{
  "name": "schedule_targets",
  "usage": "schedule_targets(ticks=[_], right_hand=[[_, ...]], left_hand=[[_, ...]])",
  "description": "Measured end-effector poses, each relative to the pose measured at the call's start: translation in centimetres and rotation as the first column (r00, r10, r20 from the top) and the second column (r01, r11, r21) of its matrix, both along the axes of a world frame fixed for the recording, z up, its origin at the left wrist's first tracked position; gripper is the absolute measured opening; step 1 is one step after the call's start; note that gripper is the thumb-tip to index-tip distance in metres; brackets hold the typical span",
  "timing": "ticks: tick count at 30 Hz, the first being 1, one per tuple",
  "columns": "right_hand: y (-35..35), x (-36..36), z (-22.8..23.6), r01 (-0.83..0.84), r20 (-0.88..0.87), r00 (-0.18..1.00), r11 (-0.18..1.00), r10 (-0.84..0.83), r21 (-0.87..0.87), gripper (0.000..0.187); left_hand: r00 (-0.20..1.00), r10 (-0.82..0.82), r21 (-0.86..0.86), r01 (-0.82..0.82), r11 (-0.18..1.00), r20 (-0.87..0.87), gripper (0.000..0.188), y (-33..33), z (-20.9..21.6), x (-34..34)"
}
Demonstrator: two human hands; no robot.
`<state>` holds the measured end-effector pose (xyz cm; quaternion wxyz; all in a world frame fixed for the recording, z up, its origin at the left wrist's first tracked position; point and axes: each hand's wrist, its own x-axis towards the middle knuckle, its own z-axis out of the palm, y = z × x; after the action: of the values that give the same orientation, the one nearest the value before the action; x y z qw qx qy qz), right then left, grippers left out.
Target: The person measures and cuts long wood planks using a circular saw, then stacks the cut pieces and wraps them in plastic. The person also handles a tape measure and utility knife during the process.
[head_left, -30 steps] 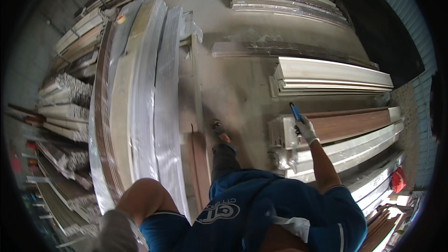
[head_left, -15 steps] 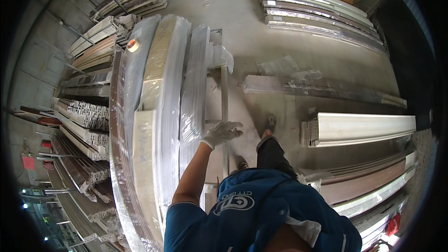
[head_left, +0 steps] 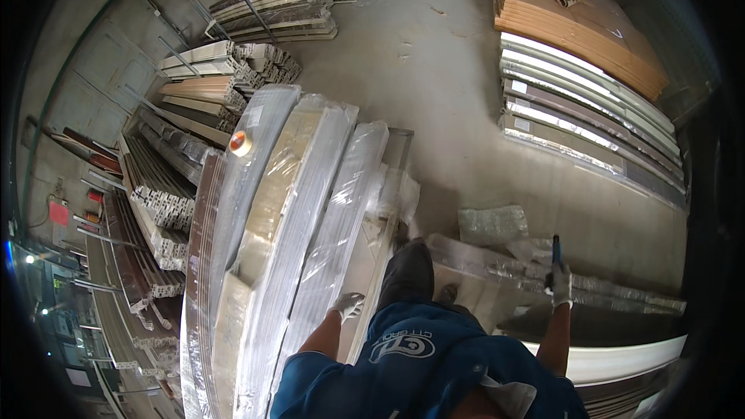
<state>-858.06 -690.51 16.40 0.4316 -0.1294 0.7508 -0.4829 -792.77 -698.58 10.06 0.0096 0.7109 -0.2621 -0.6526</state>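
My left hand (head_left: 348,306), in a pale glove, hangs loosely open and seems to hold nothing. It is beside a long, clear-wrapped bundle (head_left: 341,194) on the stacked rack at my left. Out to the right, my gloved right hand (head_left: 560,289) is closed around a slim dark tool (head_left: 556,254) with a bluish part, pointing upward; its exact kind is too small to make out. Beneath that hand, a plastic-wrapped bundle of long strips (head_left: 497,265) lies on the floor, with crumpled clear wrap (head_left: 493,224) behind it.
A roll of tape (head_left: 240,143) rests on a grey wrapped bundle (head_left: 260,136) at the left. Racks of long profiles (head_left: 159,209) line the left wall. Flat brown cardboard (head_left: 574,23) and stacked white and brown lengths (head_left: 590,109) are at the far right. A pale profile (head_left: 621,361) lies near right.
I have stepped forward beside the rack. My left hand has dropped lower and nearer my body. My right hand, unseen before, now shows at the right with the dark tool.
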Motion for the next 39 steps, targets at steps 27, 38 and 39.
schedule_targets(ticks=[27,38,39], right_hand=[[-71.3,-25.4,-21.4,-0.323,-0.478,0.657,0.791,0.582,0.52,0.03],[-140.2,-43.0,-6.1,-0.368,0.042,0.93,0.922,0.365,0.121,0.026],[-146.3,-42.8,-5.1,-0.356,0.04,0.935,0.928,0.353,0.11,0.023]], left_hand=[[0.973,0.118,-0.282,-0.172,0.944,-0.201,0.037,-96.6,0.8,-32.4],[0.925,0.381,-0.154,-0.374,0.915,0.016,0.047,-122.4,0.3,-45.8],[0.912,0.41,-0.15,-0.408,0.901,-0.016,0.047,-126.3,0.0,-46.7]])
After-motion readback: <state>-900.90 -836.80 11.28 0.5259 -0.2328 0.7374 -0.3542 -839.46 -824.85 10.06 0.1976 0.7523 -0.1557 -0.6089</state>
